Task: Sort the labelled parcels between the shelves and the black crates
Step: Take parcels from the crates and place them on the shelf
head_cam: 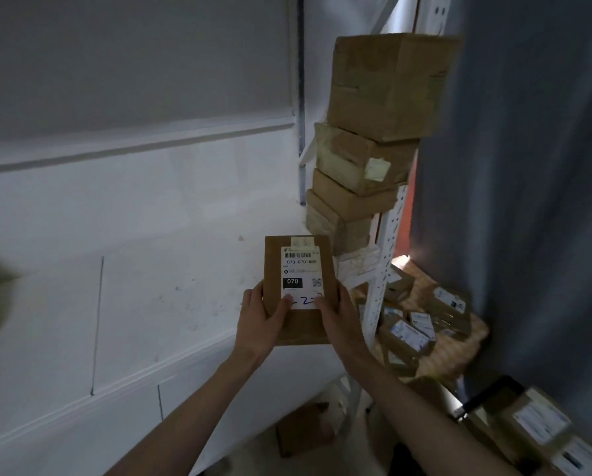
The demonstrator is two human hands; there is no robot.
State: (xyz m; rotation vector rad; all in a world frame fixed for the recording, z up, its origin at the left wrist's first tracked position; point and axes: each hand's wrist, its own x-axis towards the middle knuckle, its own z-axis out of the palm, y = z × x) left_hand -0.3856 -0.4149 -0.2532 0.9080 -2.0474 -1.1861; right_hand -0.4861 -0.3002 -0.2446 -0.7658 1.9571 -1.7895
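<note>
Parcel sits gripped between our left hand and right hand, face up before the shelves, thumbs on its label, probably so we can read it.

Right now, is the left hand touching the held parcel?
Touching: the head view shows the left hand gripping the parcel, thumb lying across its label.

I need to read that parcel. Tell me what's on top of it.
A white shipping label lies on the parcel, reading 070. Both thumbs cover its bottom edge, left hand, right hand, hiding part of the blue handwriting.
</note>
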